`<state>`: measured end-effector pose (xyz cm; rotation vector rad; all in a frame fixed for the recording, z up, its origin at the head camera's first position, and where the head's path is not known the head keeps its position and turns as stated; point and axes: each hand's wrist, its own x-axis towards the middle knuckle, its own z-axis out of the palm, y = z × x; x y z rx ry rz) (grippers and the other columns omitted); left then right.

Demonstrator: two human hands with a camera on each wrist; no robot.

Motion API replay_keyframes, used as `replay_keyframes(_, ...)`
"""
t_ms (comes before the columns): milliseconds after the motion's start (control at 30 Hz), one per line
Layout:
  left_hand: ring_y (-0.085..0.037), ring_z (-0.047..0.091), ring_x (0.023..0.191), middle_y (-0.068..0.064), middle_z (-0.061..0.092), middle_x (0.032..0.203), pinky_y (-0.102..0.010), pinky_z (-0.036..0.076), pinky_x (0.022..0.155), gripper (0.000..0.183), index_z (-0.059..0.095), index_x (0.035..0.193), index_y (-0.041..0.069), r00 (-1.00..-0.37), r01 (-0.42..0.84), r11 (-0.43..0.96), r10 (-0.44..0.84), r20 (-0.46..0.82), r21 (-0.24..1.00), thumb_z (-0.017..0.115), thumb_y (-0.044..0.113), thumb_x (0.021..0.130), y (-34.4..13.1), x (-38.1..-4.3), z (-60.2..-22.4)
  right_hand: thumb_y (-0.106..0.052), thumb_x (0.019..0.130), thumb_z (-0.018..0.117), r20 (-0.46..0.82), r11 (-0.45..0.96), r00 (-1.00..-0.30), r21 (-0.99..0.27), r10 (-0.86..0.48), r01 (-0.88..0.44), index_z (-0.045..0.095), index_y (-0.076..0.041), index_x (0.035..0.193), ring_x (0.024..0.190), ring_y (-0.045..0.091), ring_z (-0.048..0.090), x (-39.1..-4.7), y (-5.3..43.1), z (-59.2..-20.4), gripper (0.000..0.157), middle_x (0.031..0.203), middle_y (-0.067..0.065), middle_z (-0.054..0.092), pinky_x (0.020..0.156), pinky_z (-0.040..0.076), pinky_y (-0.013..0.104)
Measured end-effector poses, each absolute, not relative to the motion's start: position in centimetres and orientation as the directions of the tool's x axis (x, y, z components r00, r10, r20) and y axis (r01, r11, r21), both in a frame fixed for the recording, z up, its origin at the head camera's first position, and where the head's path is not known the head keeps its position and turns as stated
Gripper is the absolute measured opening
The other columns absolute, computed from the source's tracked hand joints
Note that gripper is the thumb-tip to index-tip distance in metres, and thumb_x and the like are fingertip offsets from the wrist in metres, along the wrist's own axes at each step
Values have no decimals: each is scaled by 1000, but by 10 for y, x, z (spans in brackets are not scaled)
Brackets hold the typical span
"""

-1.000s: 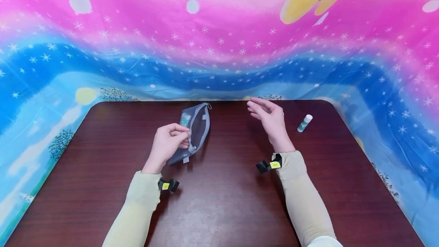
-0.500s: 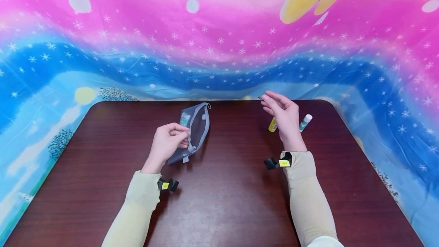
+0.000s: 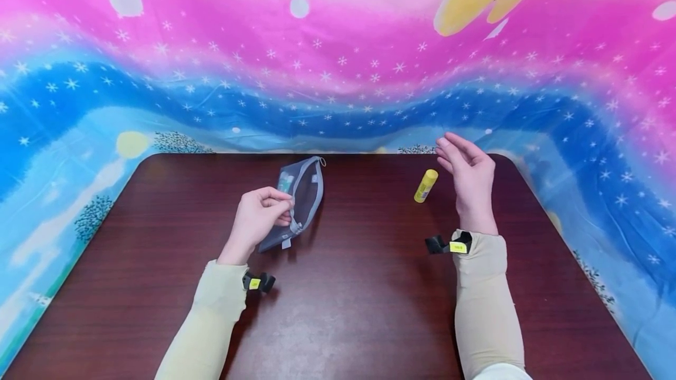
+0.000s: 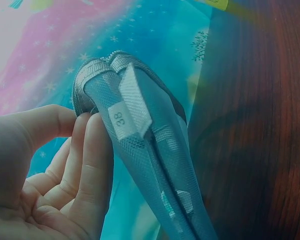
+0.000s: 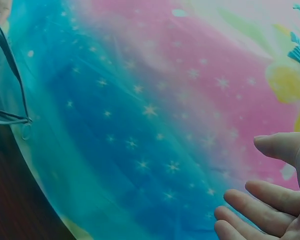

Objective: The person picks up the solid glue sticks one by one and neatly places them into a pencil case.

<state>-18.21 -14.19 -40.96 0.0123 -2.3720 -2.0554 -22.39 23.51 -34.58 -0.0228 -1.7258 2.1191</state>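
My left hand [image 3: 257,220] pinches the near edge of a grey mesh zipper pouch [image 3: 311,199], whose mouth gapes. Through the mesh shows a white and green tube-shaped thing [image 3: 286,182]. In the left wrist view the thumb and fingers hold the pouch's zipper edge, beside a small white tag [image 4: 119,120] marked 38. Over the right side of the table my right hand [image 3: 472,183] hovers with nothing in it, its fingers extended and apart from the thumb in the right wrist view. Left of it a yellow glue stick [image 3: 426,186] stands on the table.
The dark wooden table [image 3: 338,309] ends at a back edge against a colourful printed cloth [image 3: 338,75]. The cloth also runs along both sides. Each wrist wears a black camera mount, the right one [image 3: 449,244] above the tabletop.
My right hand has moved to the right, uncovering the yellow glue stick. The white and green stick at the right is now hidden behind that hand. My left hand and the pouch have stayed put.
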Motion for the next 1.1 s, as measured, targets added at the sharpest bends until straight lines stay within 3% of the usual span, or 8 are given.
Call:
replay_keyframes(367, -23, 72, 66, -18, 74, 87, -34, 63, 65, 16, 74, 105, -4, -1000, 1, 153, -1, 1, 988, 75, 6, 92, -141, -183, -409, -16, 87, 84, 219, -160, -871, -935, 439, -316, 74, -1, 119, 99, 21, 71, -223, 259, -343, 37, 109, 10, 74, 92, 56, 30)
replay_keyframes(633, -23, 72, 65, -17, 74, 85, -34, 63, 65, 16, 73, 104, -5, -1000, -1, 158, 2, -2, 987, 75, 5, 92, -141, -182, -410, -18, 84, 86, 170, -159, -850, -946, 498, -282, 76, -6, 120, 108, 20, 66, -224, 274, -348, 39, 117, 8, 71, 98, 52, 32)
replay_keyframes(1100, -23, 71, 63, -17, 74, 85, -34, 63, 64, 16, 73, 104, -6, -1000, 16, 145, 5, 15, 989, 74, 4, 92, -140, -183, -413, -15, 81, 89, 56, -200, -822, -958, 567, -203, 76, -8, 119, 109, 15, 63, -232, 295, -360, 41, 123, 5, 66, 87, 50, 23)
